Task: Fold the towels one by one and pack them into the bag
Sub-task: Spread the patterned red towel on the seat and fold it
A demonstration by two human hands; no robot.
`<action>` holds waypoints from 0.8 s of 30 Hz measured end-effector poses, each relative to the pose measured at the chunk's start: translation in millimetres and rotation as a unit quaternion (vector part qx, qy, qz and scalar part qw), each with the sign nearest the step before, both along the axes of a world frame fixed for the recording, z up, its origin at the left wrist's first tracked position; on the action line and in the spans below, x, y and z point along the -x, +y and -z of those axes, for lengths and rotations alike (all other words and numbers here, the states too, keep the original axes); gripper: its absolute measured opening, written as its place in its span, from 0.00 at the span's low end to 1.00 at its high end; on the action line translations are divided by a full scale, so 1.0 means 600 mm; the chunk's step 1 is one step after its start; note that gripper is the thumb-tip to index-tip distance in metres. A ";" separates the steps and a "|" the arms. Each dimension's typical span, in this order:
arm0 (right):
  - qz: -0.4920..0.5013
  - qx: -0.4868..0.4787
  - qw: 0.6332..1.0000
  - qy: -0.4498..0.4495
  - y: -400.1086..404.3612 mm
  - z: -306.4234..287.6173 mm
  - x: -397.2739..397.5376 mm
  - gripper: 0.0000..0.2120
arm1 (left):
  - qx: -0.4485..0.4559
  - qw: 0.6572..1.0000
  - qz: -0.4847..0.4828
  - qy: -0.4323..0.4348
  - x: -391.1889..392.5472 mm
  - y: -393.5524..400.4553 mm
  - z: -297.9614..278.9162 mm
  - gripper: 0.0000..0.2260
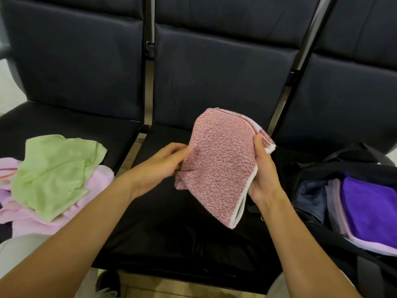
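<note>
A folded pink-and-white speckled towel [221, 166] is held in the air above the middle seat. My left hand [165, 162] pinches its left edge. My right hand [261, 168] grips its right folded edge, thumb on top. On the right seat stands an open black bag [318, 175] with a folded purple towel [371, 207] and a lilac one [373, 247] inside. On the left seat lies a crumpled green towel [53, 173] on top of a light pink towel [94, 181].
Three dark padded seats [193, 222] joined in a row, with metal bars [148, 87] between the backs. A dark shoe [108, 282] stands on the pale floor below the front edge of the seats.
</note>
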State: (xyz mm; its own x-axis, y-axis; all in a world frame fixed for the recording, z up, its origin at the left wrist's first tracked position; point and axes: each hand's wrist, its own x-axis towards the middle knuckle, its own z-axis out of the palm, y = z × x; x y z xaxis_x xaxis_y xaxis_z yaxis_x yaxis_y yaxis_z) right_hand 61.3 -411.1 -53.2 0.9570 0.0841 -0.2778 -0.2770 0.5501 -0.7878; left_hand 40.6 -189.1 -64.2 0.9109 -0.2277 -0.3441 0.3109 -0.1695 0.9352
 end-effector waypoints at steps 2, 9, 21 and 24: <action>0.018 -0.017 1.000 0.017 -0.006 0.005 -0.003 0.26 | -0.031 0.999 0.035 -0.011 0.006 0.000 0.010 0.32; 0.061 -0.061 0.994 0.070 -0.012 0.011 -0.008 0.26 | -0.081 0.989 0.045 -0.115 0.017 -0.021 0.035 0.39; 0.174 -0.143 0.970 0.092 -0.018 0.017 -0.021 0.25 | -0.051 0.949 -0.126 -0.286 -0.005 -0.001 0.018 0.10; 0.183 -0.153 0.967 0.089 -0.020 0.017 -0.022 0.25 | -0.047 0.962 -0.095 -0.251 -0.009 0.007 0.016 0.15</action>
State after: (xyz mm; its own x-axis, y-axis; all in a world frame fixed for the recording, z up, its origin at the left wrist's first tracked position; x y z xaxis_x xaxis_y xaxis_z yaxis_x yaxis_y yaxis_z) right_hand 74.7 -423.0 -63.6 0.8770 -0.1476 -0.4573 -0.1356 0.8369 -0.5302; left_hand 45.8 -184.8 -73.9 0.9899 -0.0306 0.1387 -0.1420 -0.2454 0.9590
